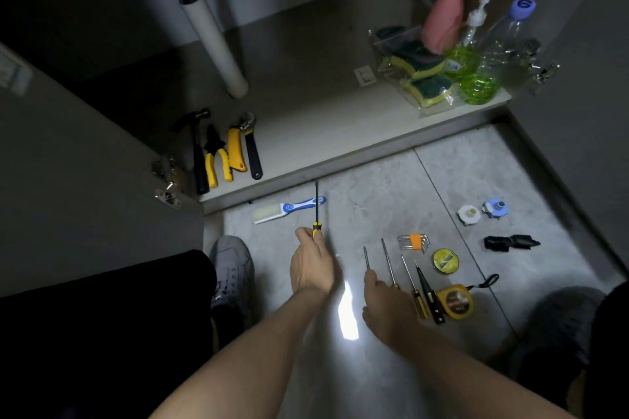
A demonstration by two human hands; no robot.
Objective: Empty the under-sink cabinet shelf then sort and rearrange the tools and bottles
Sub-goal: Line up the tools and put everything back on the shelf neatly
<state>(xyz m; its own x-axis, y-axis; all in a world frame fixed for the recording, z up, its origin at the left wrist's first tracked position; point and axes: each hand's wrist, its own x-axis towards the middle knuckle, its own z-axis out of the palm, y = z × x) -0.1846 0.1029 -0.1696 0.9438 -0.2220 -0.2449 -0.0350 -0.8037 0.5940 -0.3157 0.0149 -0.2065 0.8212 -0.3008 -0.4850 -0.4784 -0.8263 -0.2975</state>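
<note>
My left hand [311,260] grips a black-and-yellow screwdriver [317,211] by its handle, shaft pointing at the cabinet shelf [340,126]. My right hand [384,306] holds another screwdriver [367,257] low over the floor, beside three more screwdrivers [413,286] lying in a row. On the shelf's left lie a hammer [197,146], yellow pliers [216,160], a yellow utility knife [235,153] and a wrench [252,146]. At the shelf's right stand a pink spray bottle [446,17], a pump bottle [466,58] and a clear bottle with green liquid [490,68], next to sponges [420,71].
On the tile floor lie a blue-and-white brush [289,209], hex keys [413,241], a yellow tape roll [445,260], a yellow tape measure [456,301], two round caps [483,211] and a black bundle [510,242]. A white drain pipe [218,44] stands mid-shelf. Shoes sit left and right.
</note>
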